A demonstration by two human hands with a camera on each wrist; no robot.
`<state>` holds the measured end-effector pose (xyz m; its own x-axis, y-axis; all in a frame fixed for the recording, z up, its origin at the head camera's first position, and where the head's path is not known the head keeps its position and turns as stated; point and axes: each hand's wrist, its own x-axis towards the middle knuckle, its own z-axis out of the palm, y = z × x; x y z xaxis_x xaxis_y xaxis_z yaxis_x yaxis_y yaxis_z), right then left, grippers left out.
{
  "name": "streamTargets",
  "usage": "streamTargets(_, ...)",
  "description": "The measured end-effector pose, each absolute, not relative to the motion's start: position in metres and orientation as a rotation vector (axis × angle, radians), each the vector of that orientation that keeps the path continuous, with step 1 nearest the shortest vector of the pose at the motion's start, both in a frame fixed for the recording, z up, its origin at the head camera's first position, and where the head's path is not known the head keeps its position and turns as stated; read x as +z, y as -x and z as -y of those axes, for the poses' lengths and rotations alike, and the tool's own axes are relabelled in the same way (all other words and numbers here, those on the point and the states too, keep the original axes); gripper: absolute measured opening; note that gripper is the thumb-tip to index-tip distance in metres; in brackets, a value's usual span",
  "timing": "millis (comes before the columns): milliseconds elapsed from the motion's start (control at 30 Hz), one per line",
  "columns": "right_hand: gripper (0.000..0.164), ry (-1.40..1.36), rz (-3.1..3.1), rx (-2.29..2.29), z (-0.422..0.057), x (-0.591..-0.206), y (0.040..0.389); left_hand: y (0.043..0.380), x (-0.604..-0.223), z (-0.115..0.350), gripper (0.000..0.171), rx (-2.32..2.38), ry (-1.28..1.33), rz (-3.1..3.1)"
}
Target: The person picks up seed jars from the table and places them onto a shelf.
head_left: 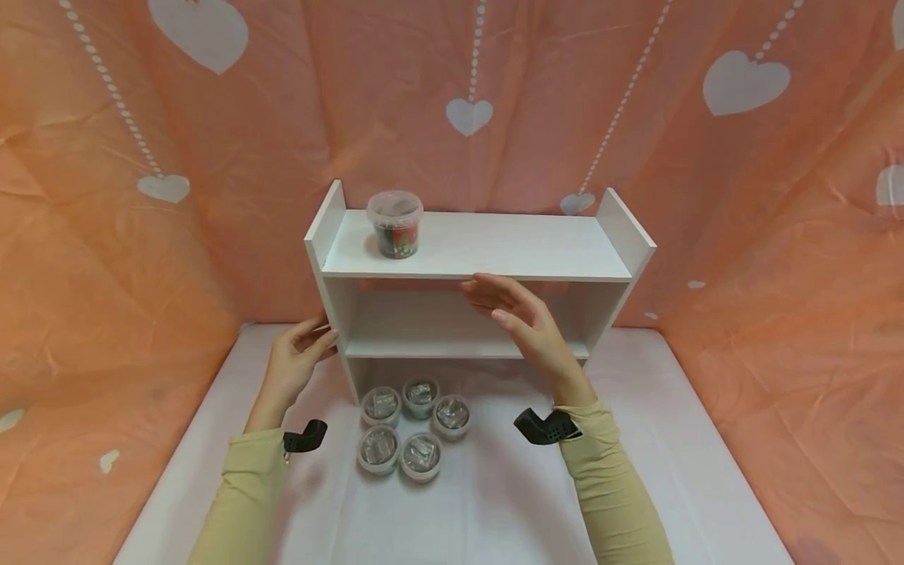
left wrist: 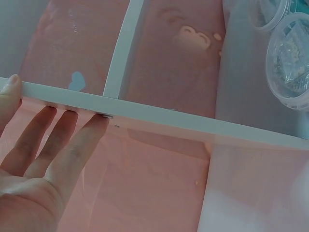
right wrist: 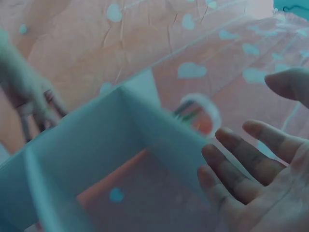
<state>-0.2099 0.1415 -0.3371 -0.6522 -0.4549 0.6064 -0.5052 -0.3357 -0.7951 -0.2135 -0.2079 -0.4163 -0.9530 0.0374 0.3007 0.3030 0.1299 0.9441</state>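
A white two-tier shelf unit point(head_left: 466, 243) stands against the back cloth. My left hand point(head_left: 297, 361) holds its left side panel, with the thumb point(left wrist: 10, 92) at the front edge and the fingers point(left wrist: 72, 150) against the outer face. My right hand point(head_left: 526, 322) hovers in front of the upper board, fingers extended and nothing in them. On the upper board, toward the left, sits a clear lidded tub point(head_left: 395, 227) with red, green and dark contents. Several small clear tubs point(head_left: 421, 455) with silvery packets inside are grouped on the table below the lower board.
White cloth covers the table point(head_left: 494, 510). Orange cloth with white hearts point(head_left: 469, 116) hangs behind and on both sides. The shelf unit's right side panel point(head_left: 627, 227) rises above the upper board. Black wrist devices point(head_left: 547, 428) sit on both forearms.
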Motion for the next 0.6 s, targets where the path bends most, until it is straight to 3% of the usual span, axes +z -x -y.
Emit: streamTargets(600, 0.043, -1.177, 1.925, 2.309, -0.163, -0.412, 0.195, 0.216, -0.42, 0.21, 0.048, -1.899, 0.388, 2.185)
